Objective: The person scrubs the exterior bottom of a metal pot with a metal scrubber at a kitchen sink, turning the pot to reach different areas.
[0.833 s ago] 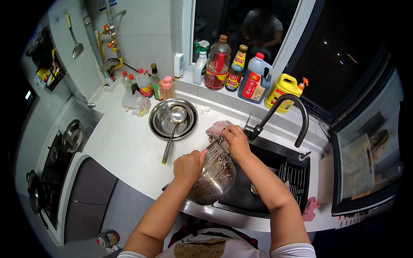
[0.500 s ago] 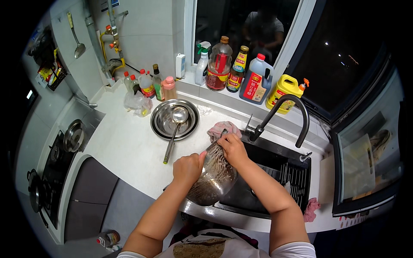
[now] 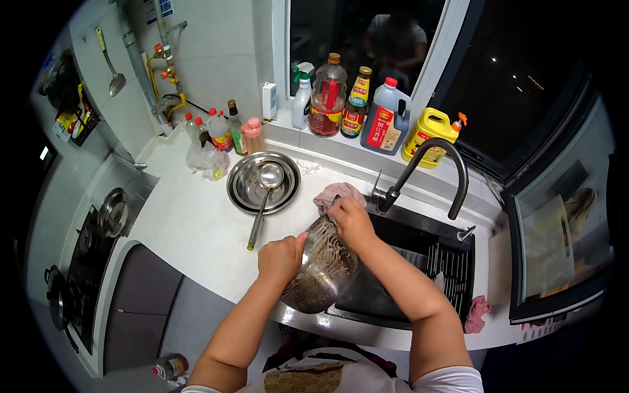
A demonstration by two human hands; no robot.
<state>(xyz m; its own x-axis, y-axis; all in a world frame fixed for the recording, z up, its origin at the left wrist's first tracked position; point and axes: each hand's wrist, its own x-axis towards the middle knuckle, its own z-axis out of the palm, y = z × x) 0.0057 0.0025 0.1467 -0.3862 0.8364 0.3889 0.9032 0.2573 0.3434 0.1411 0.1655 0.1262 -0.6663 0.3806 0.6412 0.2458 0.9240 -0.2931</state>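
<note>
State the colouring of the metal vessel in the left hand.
The metal vessel is silvery grey with brownish streaks; the head view shows it best.

Left hand (image 3: 280,259): closed on the left edge of the pan (image 3: 322,275), thumb up.
Right hand (image 3: 352,223): fingers bent against the pan's far part, near a pink cloth (image 3: 347,190); what they grip is unclear.
Pan: tilted, brown-streaked, at the left of the black sink (image 3: 370,295).
Tap (image 3: 464,177): dark, arched over the sink.
Bowls (image 3: 245,187): steel, nested on the white bench (image 3: 190,213), a ladle (image 3: 270,175) resting inside.
Sill (image 3: 286,122): bottles (image 3: 326,98) and a yellow jug (image 3: 431,134).
</note>
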